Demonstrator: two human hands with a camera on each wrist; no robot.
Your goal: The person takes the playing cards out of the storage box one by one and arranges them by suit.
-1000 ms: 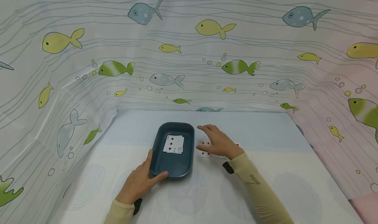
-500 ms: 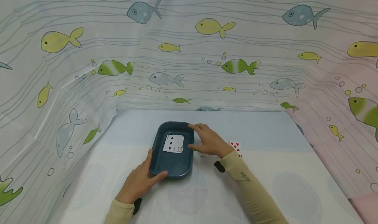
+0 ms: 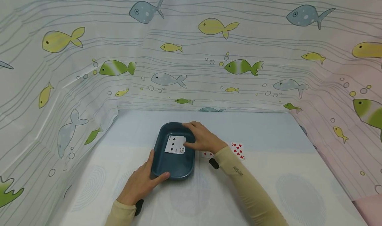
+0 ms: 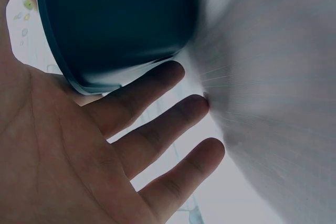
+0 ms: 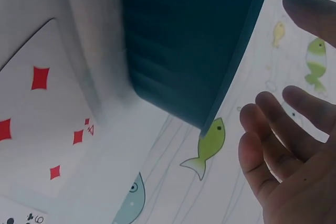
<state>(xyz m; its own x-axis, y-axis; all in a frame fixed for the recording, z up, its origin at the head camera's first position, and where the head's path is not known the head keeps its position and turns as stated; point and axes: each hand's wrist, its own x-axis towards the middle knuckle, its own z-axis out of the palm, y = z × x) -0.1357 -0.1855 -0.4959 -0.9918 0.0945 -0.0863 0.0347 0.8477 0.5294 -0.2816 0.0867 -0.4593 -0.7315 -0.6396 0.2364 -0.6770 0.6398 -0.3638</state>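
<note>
A dark blue rectangular tray (image 3: pixel 179 168) stands on the table, with a small stack of white playing cards (image 3: pixel 173 143) inside; a spade card lies on top. My left hand (image 3: pixel 138 184) is at the tray's near left corner, thumb along the near rim. Its other fingers (image 4: pixel 152 135) stretch out straight beside the tray wall in the left wrist view. My right hand (image 3: pixel 204 138) hovers over the tray's right rim, thumb and fingers spread apart. Nothing shows between its fingers (image 5: pixel 257 124) in the right wrist view.
Right of the tray, a diamond card (image 3: pixel 206 154) lies partly hidden under my right hand. A heart card (image 3: pixel 237 150) is farther right. In the right wrist view, a club card (image 5: pixel 23 217) shows at the lower left edge. Fish-patterned sheeting (image 3: pixel 209 47) encloses the table.
My right hand has moved left from above the table cards to over the tray's right rim, uncovering the heart card. My left hand and the tray have stayed in place.
</note>
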